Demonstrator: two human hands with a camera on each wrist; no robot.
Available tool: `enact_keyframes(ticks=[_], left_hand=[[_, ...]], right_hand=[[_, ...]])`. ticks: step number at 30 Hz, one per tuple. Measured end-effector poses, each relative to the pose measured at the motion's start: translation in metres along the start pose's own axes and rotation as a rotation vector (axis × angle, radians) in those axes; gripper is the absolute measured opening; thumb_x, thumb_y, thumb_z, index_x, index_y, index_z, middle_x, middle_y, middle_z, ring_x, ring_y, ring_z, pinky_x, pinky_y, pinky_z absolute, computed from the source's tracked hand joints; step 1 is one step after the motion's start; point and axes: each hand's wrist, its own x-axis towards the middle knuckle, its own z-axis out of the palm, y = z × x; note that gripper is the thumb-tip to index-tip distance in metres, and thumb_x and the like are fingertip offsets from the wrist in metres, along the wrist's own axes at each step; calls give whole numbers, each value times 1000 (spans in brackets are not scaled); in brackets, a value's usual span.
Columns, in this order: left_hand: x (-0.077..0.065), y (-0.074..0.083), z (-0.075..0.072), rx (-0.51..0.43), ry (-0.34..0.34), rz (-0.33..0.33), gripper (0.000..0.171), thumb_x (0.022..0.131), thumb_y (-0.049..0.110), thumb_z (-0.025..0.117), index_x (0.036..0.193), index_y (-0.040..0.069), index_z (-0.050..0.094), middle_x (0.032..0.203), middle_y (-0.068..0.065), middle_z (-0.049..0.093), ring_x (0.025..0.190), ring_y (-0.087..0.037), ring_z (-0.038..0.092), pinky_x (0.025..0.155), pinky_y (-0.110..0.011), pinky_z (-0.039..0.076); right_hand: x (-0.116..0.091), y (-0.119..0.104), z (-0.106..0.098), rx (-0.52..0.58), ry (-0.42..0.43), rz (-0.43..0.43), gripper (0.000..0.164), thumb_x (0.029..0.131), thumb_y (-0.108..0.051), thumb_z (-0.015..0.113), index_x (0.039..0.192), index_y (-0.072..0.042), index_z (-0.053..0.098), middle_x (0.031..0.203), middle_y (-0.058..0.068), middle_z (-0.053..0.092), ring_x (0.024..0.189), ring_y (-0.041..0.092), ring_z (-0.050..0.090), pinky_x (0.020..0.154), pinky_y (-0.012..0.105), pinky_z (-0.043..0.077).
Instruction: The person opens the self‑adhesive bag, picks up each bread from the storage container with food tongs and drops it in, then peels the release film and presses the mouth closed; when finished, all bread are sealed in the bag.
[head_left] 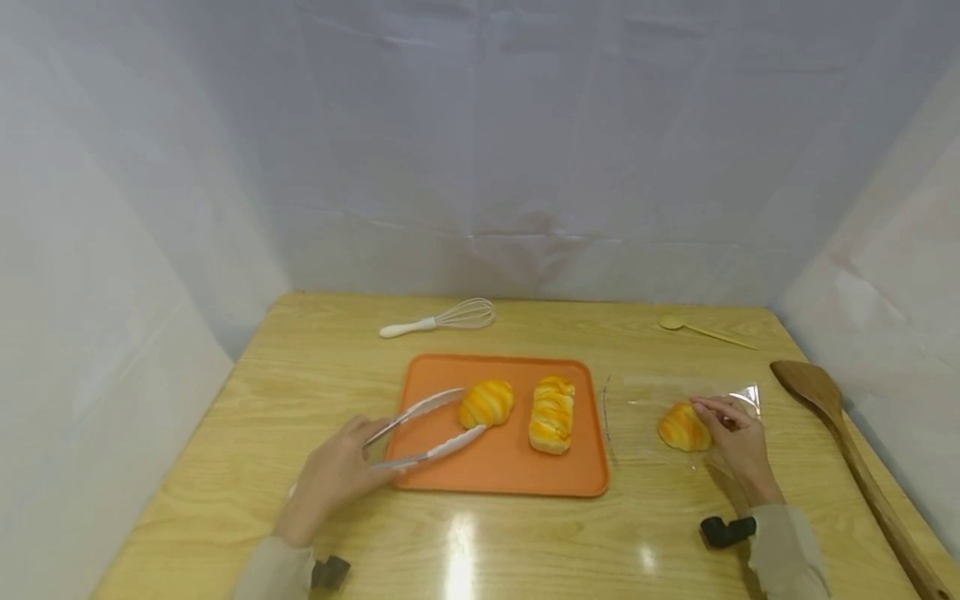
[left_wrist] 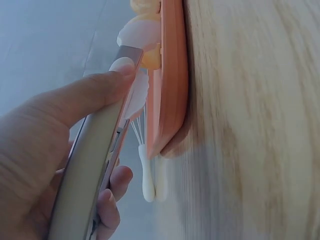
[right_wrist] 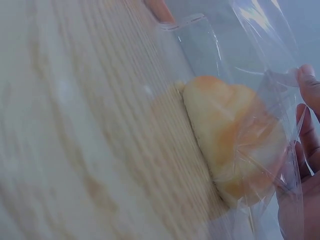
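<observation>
My left hand (head_left: pixel 341 471) grips a pair of metal tongs (left_wrist: pixel 90 160) with white scalloped tips. The tongs are spread, their tips on either side of a round golden bread roll (head_left: pixel 487 403) on the orange tray (head_left: pixel 480 479). To the right on the same tray lies a long braided loaf (head_left: pixel 552 417). My right hand (head_left: pixel 738 437) pinches a clear plastic bag (right_wrist: pixel 270 45) by its film, thumb and fingertips close over another bread roll (right_wrist: pixel 220 130). That roll lies on its side of the table, with the bag's film over it.
A white-handled whisk (head_left: pixel 438 320) lies behind the tray. At the back right is a small yellow spoon (head_left: pixel 705 330), and a long wooden spatula (head_left: pixel 847 442) runs along the right edge of the wood-grain table (head_left: pixel 247 408). Pale sheeting (head_left: pixel 480 150) surrounds the table.
</observation>
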Motion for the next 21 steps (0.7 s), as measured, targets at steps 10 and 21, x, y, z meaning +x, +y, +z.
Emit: enact_keyframes(ticks=[10,21], left_hand=[[5,5,3,35,-7,-15,63,73,38,82,128,11,64,107,-5,63,68,-10,47,56,-25,43],[4,6,3,-2,96,60,57,73,35,83,122,11,68,97,-2,63,70,-8,50,57,-24,43]], right_hand=[[-2,-2,1,-8,-2,-42,13,91,4,63,97,3,74,88,-28,59,75,-2,46,63,9,38],[-1,-5,-1,-30,-22,0,15,92,-1,63,102,4,73,91,-30,59,79,-4,48,65,9,39]])
